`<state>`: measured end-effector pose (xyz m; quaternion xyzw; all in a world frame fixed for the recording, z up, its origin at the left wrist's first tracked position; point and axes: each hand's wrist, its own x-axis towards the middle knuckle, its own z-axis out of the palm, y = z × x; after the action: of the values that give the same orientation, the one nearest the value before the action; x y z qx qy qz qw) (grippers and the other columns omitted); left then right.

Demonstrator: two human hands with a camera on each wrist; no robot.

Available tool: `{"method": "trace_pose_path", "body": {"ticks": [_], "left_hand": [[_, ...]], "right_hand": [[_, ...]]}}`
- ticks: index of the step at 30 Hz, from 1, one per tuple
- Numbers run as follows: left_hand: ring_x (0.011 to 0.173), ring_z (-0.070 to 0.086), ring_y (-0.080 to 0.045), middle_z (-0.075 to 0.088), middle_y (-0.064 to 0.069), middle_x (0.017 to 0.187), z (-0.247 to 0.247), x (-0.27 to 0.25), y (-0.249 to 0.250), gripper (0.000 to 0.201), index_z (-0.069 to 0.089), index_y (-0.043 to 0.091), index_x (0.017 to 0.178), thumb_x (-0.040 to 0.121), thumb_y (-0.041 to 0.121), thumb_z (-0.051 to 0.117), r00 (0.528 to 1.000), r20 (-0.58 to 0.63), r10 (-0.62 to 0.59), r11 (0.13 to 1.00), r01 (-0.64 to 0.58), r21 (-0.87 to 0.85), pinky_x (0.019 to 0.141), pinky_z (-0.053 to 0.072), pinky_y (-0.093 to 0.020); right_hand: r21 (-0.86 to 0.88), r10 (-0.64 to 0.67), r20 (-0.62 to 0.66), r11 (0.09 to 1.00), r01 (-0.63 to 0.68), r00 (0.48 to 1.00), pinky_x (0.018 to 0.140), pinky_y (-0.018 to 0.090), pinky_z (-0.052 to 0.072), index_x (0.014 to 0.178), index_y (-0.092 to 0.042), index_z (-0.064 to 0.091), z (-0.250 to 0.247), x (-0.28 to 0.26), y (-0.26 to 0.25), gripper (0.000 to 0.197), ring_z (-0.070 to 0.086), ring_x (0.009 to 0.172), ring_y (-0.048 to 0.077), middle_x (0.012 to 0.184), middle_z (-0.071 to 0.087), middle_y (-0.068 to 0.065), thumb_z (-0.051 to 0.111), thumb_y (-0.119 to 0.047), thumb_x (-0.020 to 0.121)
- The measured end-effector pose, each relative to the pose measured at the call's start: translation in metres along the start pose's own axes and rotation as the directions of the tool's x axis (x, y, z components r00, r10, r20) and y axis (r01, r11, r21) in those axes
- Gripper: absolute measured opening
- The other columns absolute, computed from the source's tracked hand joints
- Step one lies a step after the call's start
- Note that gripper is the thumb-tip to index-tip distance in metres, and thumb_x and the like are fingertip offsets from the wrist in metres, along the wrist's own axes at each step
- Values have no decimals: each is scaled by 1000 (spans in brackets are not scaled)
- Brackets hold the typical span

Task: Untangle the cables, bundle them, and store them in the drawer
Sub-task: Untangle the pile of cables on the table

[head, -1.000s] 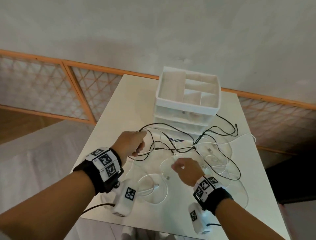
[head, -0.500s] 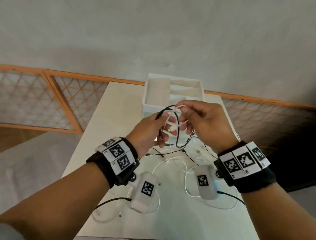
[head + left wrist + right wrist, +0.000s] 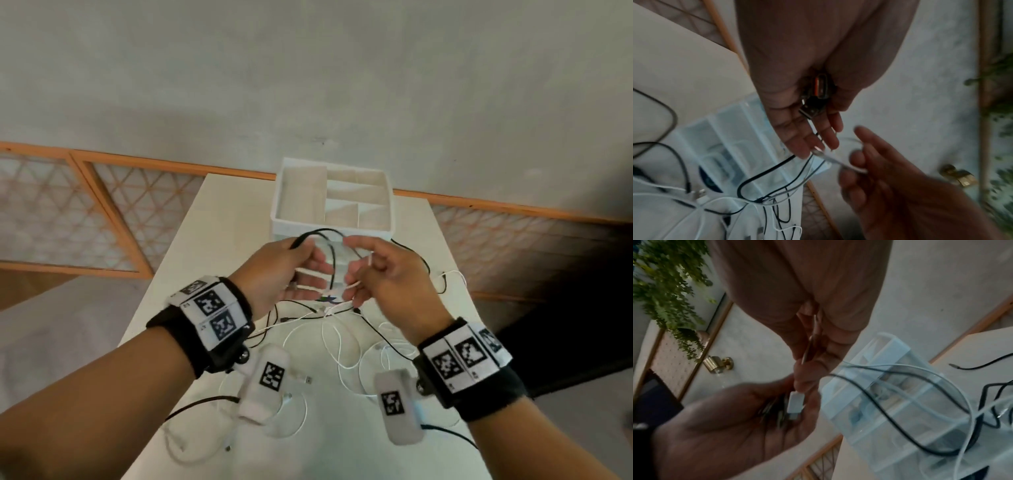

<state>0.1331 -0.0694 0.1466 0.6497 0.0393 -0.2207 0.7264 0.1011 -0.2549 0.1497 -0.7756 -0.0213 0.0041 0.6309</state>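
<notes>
Both your hands are raised above the middle of the white tabletop (image 3: 164, 260), just in front of the drawer unit (image 3: 334, 202), which stands at the far edge with its divided top tray open upward. Your left hand (image 3: 274, 270) grips several cable plugs in the palm, among them a black cable (image 3: 320, 233) that arcs up out of the fist; left wrist view shows metal connectors (image 3: 813, 104) held against the palm, fingers (image 3: 812, 142) curled loosely around them. Your right hand (image 3: 387, 274) pinches a white cable (image 3: 334, 294) between thumb and fingertips, its end touching your left hand's fingers; right wrist view shows a white plug (image 3: 795, 404) lying in the left palm. The rest of the cable tangle (image 3: 342, 329), black and white strands crossed together, hangs from your hands and lies looped on the tabletop toward the near edge, still knotted, none bundled. A loose USB plug (image 3: 305, 379) lies near the near edge.
</notes>
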Motion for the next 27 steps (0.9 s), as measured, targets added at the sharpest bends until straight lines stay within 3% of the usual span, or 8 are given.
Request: {"method": "trace_pose_path", "body": {"ticks": [5, 8, 12, 15, 20, 23, 25, 27], "left_hand": [[72, 66, -28, 67, -10, 84, 29, -3, -1, 28, 66, 11, 107, 105, 30, 45, 998, 47, 49, 999, -49, 7, 77, 59, -42], [79, 67, -28, 72, -14, 98, 23, 3, -9, 28, 60, 12, 90, 106, 27, 42, 997, -72, 26, 999, -29, -37, 76, 57, -42], [107, 64, -23, 71, -5, 121, 12, 20, 0, 23, 58, 19, 95, 106, 31, 41, 964, -220, 149, 966, -190, -177, 86, 51, -37], [94, 62, -24, 72, -3, 95, 24, 26, 0, 25, 58, 19, 95, 105, 33, 41, 965, -91, 244, 966, -251, -66, 85, 46, -38], [53, 56, -18, 48, 2, 50, 25, 28, -30, 31, 57, 12, 85, 105, 29, 42, 985, 52, 162, 961, -170, 219, 53, 37, -23], [55, 48, -16, 45, 5, 51, -3, 30, -57, 32, 56, 13, 81, 104, 31, 44, 999, 30, 31, 934, -40, 355, 54, 37, -24], [57, 44, -16, 44, 6, 53, -22, 31, -69, 32, 56, 13, 80, 103, 33, 45, 997, -64, -32, 917, 55, 395, 56, 40, -27], [55, 44, -16, 43, 2, 56, -31, 28, -68, 31, 58, 11, 81, 103, 30, 46, 986, -161, -40, 932, 95, 349, 55, 44, -29]], "right_hand": [[-5, -58, -20, 998, 57, 998, 55, 38, 58, 98, -7, 63, 7, 9, -12, 19, 71, 59, 34, 73, 72, 12, 56, 10, 92], [57, -76, -87, 995, 81, 993, 46, 30, 47, 92, -7, 63, -15, 18, -27, 21, 59, 47, 24, 64, 64, 10, 48, 8, 96], [-154, -149, 209, 971, 183, 966, 54, 15, 40, 115, -19, 57, -23, 10, -33, 34, 46, 50, 13, 61, 56, 7, 41, 1, 94], [-413, -204, 335, 845, 339, 920, 58, 19, 43, 123, -18, 46, -8, -1, -21, 23, 50, 50, 4, 69, 66, -4, 44, -8, 102], [-431, -255, -62, 879, 205, 965, 47, 31, 46, 90, -22, 63, -43, 33, -8, 20, 53, 48, 11, 72, 71, -5, 52, -9, 101], [-178, -61, -532, 983, -41, 845, 42, 23, 43, 87, -28, 65, -96, 59, 0, 33, 63, 54, 22, 77, 71, 0, 47, 0, 89], [-200, 40, -692, 949, -245, 721, 56, 22, 48, 104, -28, 66, -126, 65, 8, 25, 70, 77, 24, 93, 72, -3, 49, -12, 95], [-428, 99, -686, 746, -510, 720, 83, 30, 48, 130, -26, 56, -135, 64, 25, 31, 63, 110, 29, 125, 64, 3, 54, -24, 98]]}}
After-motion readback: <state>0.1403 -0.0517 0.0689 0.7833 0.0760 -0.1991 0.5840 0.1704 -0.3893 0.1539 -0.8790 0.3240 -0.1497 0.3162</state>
